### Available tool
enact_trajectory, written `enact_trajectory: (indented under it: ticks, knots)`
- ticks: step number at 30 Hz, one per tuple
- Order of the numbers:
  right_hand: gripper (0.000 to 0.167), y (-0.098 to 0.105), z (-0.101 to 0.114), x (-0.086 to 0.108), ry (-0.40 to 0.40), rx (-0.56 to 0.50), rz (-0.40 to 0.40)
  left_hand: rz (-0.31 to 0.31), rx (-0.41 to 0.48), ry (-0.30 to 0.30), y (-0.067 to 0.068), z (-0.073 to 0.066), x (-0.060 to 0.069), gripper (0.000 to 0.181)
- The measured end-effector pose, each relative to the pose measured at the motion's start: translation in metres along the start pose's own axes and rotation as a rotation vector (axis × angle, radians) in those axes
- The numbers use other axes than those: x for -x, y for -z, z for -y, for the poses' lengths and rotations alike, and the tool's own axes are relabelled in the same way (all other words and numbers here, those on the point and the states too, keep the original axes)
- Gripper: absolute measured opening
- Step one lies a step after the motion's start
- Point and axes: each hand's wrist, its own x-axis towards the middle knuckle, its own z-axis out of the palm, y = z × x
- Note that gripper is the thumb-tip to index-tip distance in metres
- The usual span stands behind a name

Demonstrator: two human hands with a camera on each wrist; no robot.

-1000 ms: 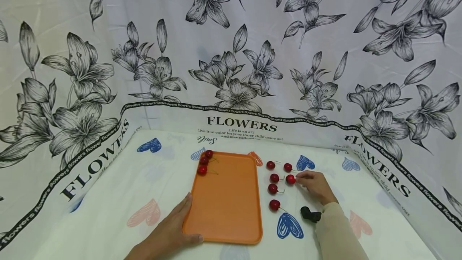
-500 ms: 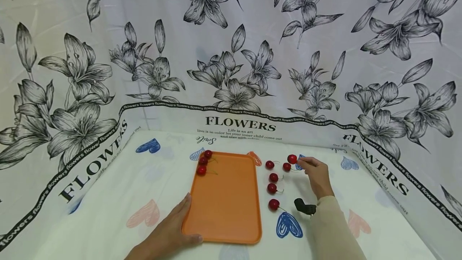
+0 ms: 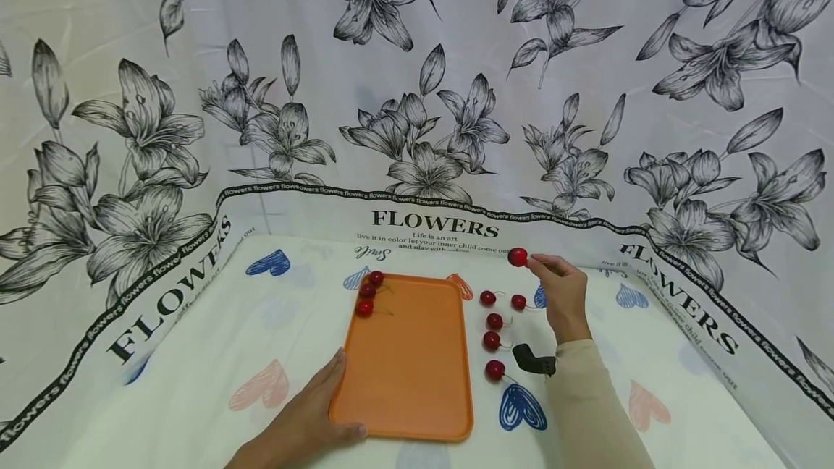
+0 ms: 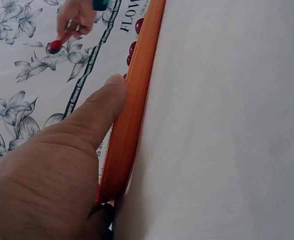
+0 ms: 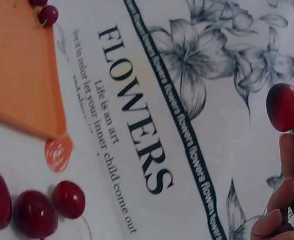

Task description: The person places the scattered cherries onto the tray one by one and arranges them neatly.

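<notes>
My right hand (image 3: pixel 565 294) pinches a red cherry (image 3: pixel 517 257) by its stem end and holds it up off the cloth, beyond the loose cherries. In the right wrist view that cherry (image 5: pixel 285 107) sits above the fingertips. My left hand (image 3: pixel 306 411) lies against the near left corner of the orange tray (image 3: pixel 410 375), fingers along its left side and thumb at its near edge. The left wrist view shows the thumb (image 4: pixel 94 112) stretched straight along the tray's rim. Several cherries (image 3: pixel 365 307) lie at the tray's far left corner, stems pointing right.
Right of the tray, several loose cherries (image 3: pixel 494 321) with stems lie on the white heart-printed cloth (image 3: pixel 189 396). A black strap piece (image 3: pixel 534 360) juts from the right wrist. A flower-printed curtain (image 3: pixel 417 93) rises behind the cloth.
My right hand has lifted the pinched cherry from among the loose ones on the right and carried it up and away from me, lately leftward. The left hand and tray have stayed still.
</notes>
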Motion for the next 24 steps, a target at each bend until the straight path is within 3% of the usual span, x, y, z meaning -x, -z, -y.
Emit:
enact_trajectory:
  ticks: [7,12,17,24]
  knots:
    - [0.026,-0.036,0.023,0.016,0.090,-0.006,0.044,0.006,-0.007,0.005,0.002,-0.001,0.002,0.123]
    - [0.025,-0.063,0.033,0.031,0.102,-0.014,0.092,-0.007,-0.011,0.003,0.002,-0.001,0.001,0.123]
    - [0.022,-0.088,0.032,0.045,0.077,0.025,0.123,-0.004,-0.007,0.004,0.001,-0.001,0.001,0.123]
    - [0.013,-0.127,0.019,0.063,0.055,-0.040,0.174,0.009,-0.016,0.043,0.001,-0.002,-0.001,0.123]
